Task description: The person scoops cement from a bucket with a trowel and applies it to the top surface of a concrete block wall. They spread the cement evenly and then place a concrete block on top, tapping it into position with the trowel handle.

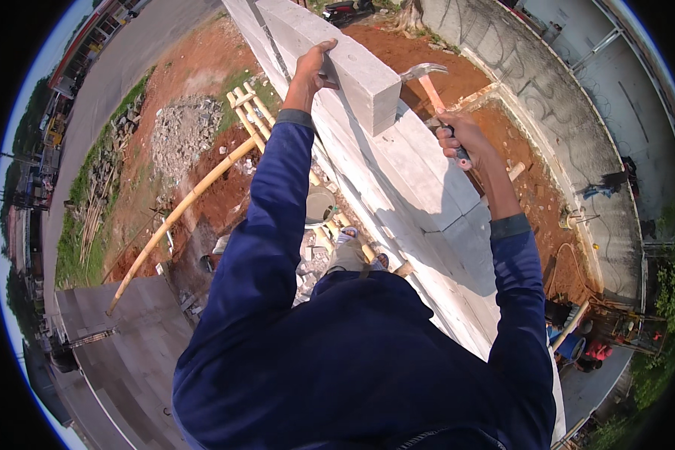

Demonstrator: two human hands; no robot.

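Note:
A pale grey lightweight concrete block (pixel 352 64) lies on top of the block wall (pixel 427 195). My left hand (pixel 311 69) grips it at the left side, thumb over the upper edge; some of the fingers are hard to make out. In my right hand (pixel 465 139) is a claw hammer (pixel 430 88), its handle wrapped by closed fingers. The hammer's head is raised beside the block's near end; whether they touch I cannot tell.
Bamboo scaffold poles (pixel 191 202) run along the wall's left side, with a bucket (pixel 321 204) near my feet (pixel 346 235). Rubble (pixel 187 131) lies on the red soil to the left. Beyond the wall, right, stands a grey boundary wall (pixel 555 142).

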